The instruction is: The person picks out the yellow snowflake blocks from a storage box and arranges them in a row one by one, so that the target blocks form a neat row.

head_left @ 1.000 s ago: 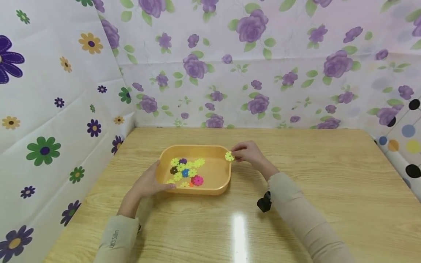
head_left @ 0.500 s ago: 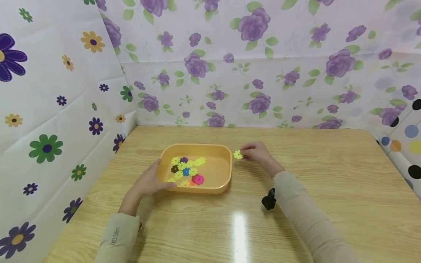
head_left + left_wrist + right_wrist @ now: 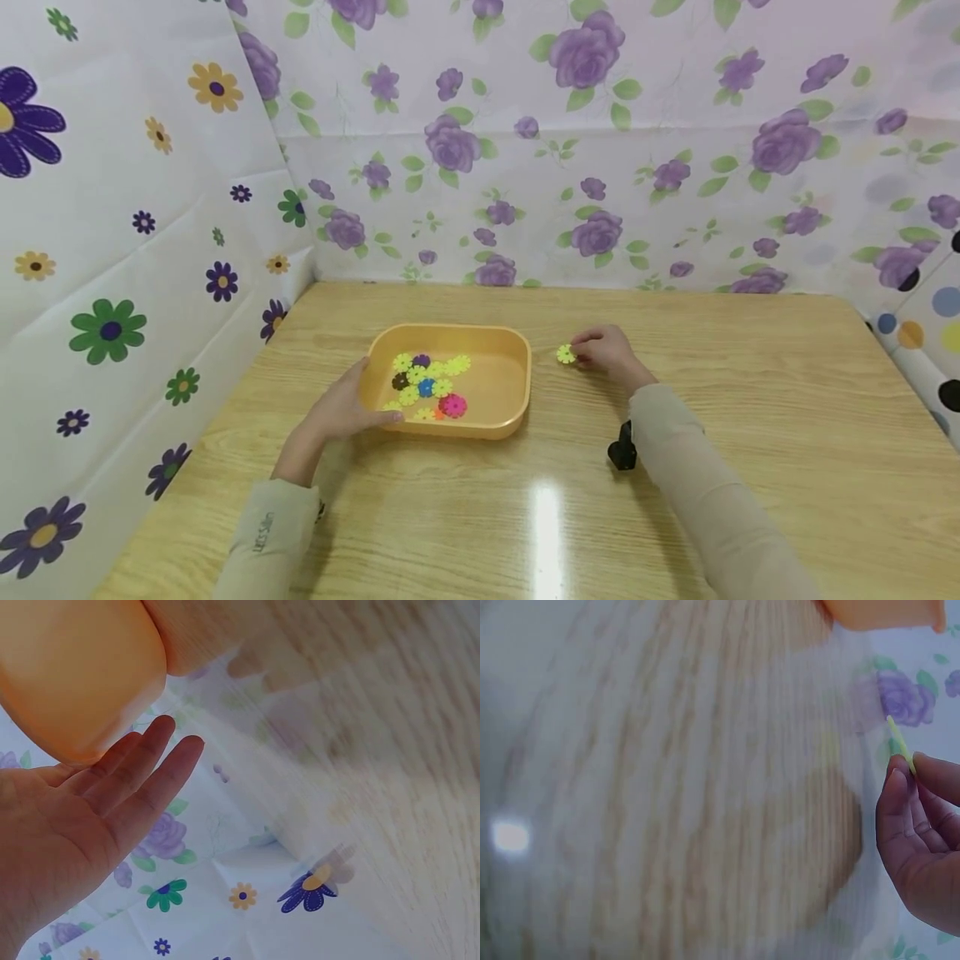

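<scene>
My right hand [image 3: 609, 354] pinches a yellow flower-shaped plastic piece [image 3: 566, 354] between thumb and fingertips, out to the right of the orange tray [image 3: 525, 392]. In the right wrist view the same piece [image 3: 900, 742] appears edge-on, tilted, its lower end between thumb and finger. My left hand [image 3: 339, 408] holds the tray at its left end, thumb over the near rim. The left wrist view shows fingers [image 3: 161, 776] extended beside the tray's outer wall [image 3: 97, 682]; the thumb is hidden there. Inside the tray lie several yellow pieces [image 3: 408, 396], plus purple, black, blue, pink and orange ones.
The tray stands on a wooden table [image 3: 465, 517], left of its middle. Flowered sheets hang behind [image 3: 525, 192] and at the left [image 3: 172, 250]; a dotted one is at the right. A black wrist device [image 3: 622, 450] sits under the right sleeve.
My right hand has carried the yellow flower-shaped piece from the tray's right rim outward to the right. My left hand keeps its hold, and the tray stays in place.
</scene>
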Tool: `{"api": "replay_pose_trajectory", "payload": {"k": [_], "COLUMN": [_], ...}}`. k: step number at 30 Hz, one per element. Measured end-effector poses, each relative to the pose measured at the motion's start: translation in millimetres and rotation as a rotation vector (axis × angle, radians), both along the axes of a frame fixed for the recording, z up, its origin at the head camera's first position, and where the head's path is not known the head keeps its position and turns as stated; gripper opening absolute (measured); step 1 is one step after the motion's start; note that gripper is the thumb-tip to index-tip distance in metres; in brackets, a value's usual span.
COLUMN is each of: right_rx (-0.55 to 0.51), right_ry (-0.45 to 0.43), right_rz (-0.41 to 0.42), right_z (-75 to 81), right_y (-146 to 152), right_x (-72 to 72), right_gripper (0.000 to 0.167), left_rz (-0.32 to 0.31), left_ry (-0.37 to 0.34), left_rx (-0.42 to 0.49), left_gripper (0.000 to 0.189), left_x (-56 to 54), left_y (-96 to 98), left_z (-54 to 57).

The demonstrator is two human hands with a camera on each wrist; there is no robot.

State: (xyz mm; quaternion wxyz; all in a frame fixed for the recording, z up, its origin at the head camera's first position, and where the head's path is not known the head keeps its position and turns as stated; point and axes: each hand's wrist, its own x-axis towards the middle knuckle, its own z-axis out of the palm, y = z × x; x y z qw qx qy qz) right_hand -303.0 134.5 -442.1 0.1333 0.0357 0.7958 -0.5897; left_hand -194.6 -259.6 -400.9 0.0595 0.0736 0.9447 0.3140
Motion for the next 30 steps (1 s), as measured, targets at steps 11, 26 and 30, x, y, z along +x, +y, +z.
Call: {"api": "replay_pose_trajectory", "payload": {"k": [11, 26, 30], "right_rx": [0.091, 0.069, 0.053], "right_ry": [0.06, 0.072, 0.103], "right_rz": [-0.141, -0.103, -0.072], "right_z": [-4.2, 11.0, 20.6], "right_y": [8.6, 4.6, -1.4], "right_x": [1.7, 10.1, 17.5], "right_gripper": [0.018, 0.024, 0.024], "left_rz": [0.013, 0.007, 0.006], "left_ry": [-0.011, -0.008, -0.007], "left_rx": [0.017, -0.001, -0.017], "left_gripper": [0.111, 0.11, 0.11], "left_x": [1.0, 1.4, -0.3], "left_y": [2.0, 1.9, 1.5], "left_z": [-3.4, -1.3, 0.4]}}
